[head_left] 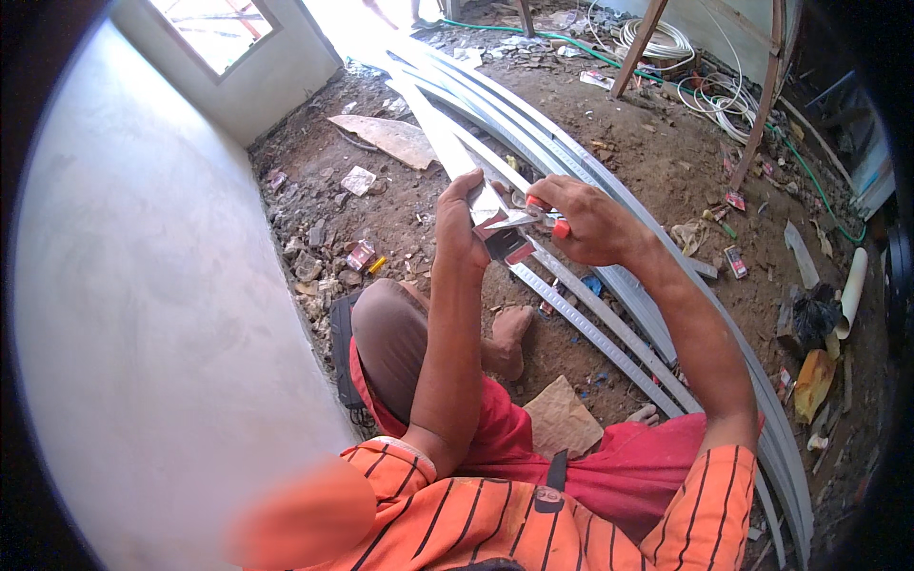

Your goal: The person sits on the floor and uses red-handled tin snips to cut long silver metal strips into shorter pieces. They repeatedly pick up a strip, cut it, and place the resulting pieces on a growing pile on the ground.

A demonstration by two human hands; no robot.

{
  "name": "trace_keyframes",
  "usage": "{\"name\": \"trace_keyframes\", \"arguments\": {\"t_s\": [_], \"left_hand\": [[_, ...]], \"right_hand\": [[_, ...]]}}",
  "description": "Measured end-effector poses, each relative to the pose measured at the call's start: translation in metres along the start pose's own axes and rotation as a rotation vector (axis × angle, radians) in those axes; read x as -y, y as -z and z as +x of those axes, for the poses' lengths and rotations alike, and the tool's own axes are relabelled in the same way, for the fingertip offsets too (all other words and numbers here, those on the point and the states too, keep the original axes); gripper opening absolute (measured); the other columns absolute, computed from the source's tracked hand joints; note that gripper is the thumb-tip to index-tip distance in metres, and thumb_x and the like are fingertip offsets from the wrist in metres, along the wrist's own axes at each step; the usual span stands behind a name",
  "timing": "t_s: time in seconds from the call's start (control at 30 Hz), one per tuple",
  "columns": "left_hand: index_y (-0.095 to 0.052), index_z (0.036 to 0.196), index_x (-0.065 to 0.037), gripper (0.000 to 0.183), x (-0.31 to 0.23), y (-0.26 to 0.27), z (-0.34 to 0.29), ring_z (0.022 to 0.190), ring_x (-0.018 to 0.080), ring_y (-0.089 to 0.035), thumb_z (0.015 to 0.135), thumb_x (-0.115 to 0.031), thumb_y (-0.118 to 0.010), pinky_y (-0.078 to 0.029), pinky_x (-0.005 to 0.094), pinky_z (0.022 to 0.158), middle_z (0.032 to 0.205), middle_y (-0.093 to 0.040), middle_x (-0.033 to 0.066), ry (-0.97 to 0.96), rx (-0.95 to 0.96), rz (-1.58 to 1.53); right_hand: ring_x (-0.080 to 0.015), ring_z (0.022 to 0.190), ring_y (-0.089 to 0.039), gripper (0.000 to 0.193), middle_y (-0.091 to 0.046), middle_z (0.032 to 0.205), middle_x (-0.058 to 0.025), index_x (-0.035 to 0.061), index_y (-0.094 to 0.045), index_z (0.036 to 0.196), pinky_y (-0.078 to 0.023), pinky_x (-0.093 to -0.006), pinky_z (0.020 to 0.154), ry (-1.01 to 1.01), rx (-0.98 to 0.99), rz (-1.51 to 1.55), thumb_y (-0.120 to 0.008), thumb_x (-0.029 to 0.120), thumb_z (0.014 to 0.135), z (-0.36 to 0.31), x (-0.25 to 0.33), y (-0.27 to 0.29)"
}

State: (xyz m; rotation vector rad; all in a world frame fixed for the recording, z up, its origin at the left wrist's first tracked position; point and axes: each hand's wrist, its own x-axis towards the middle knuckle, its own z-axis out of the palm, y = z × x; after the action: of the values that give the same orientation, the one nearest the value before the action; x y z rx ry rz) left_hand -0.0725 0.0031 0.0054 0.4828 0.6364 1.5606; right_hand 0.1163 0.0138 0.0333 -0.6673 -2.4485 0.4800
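Note:
My left hand (pixel 461 221) is wrapped around a long silvery metal channel (pixel 436 126), near its close end. The channel runs from my hand away toward the bright doorway. In my right hand (pixel 592 225) are snips with red handles (pixel 562 229), my fingers closed around the grips. Their blades lie at the channel's end, against its bent metal flaps. Whether the blades bite into the metal is too small to tell. The dark hollow of the channel's end faces me.
More long metal channels (pixel 609 181) lie on the dirt floor beside my right arm. A plastered wall (pixel 162 314) rises on the left. Coiled white cable (pixel 657 43), wooden props (pixel 640 48) and a green hose (pixel 828 205) are at the right. Rubble and a flat board (pixel 388 139) lie ahead.

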Motion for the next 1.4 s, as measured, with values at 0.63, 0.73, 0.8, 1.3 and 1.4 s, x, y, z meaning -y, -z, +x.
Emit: {"name": "trace_keyframes", "arguments": {"t_s": [0.63, 0.73, 0.8, 1.3, 1.4], "left_hand": [[-0.049, 0.094, 0.004, 0.018, 0.001, -0.001, -0.003, 0.058, 0.0217, -0.062, 0.084, -0.011, -0.053, -0.056, 0.0353, 0.053, 0.071, -0.059, 0.0138, -0.002, -0.028, 0.004], [-0.051, 0.093, 0.003, 0.017, 0.004, 0.002, -0.002, 0.056, 0.0208, -0.061, 0.084, -0.011, -0.054, -0.055, 0.034, 0.052, 0.07, -0.059, 0.0131, 0.027, -0.056, 0.01], [-0.052, 0.091, 0.002, 0.015, 0.004, 0.005, -0.003, 0.056, 0.0202, -0.061, 0.083, -0.011, -0.054, -0.054, 0.033, 0.051, 0.069, -0.06, 0.0127, 0.013, -0.081, 0.052], [-0.053, 0.089, 0.002, 0.016, 0.005, -0.001, -0.007, 0.059, 0.0204, -0.062, 0.082, -0.012, -0.054, -0.056, 0.0338, 0.054, 0.071, -0.059, 0.0129, 0.093, -0.099, 0.11], [-0.05, 0.098, 0.005, 0.022, 0.003, 0.013, 0.0, 0.067, 0.0226, -0.064, 0.079, -0.007, -0.054, -0.057, 0.0351, 0.061, 0.083, -0.059, 0.0151, 0.073, -0.003, 0.192]], "right_hand": [[-0.0379, 0.084, -0.055, 0.031, -0.055, 0.085, -0.0193, -0.0003, -0.049, 0.095, -0.044, -0.0421, 0.075, 0.04, 0.017, 0.012, -0.051, -0.002, 0.064, 0.001, -0.009, 0.003], [-0.0384, 0.082, -0.056, 0.027, -0.057, 0.083, -0.0196, -0.0003, -0.05, 0.092, -0.045, -0.0429, 0.073, 0.026, 0.055, 0.005, -0.053, 0.0, 0.065, 0.0, -0.01, 0.004], [-0.0393, 0.084, -0.059, 0.023, -0.06, 0.085, -0.0209, -0.0002, -0.052, 0.092, -0.046, -0.0438, 0.073, -0.004, 0.094, -0.002, -0.058, 0.002, 0.07, 0.0, -0.006, 0.007], [-0.035, 0.082, -0.058, 0.031, -0.058, 0.083, -0.015, 0.0044, -0.052, 0.093, -0.046, -0.0437, 0.076, 0.04, -0.188, -0.277, -0.057, 0.001, 0.062, -0.006, -0.016, 0.005], [-0.0346, 0.091, -0.057, 0.037, -0.058, 0.092, -0.0139, 0.0057, -0.052, 0.1, -0.044, -0.0439, 0.083, 0.017, -0.146, -0.297, -0.058, 0.002, 0.063, -0.008, -0.008, 0.016]]}}
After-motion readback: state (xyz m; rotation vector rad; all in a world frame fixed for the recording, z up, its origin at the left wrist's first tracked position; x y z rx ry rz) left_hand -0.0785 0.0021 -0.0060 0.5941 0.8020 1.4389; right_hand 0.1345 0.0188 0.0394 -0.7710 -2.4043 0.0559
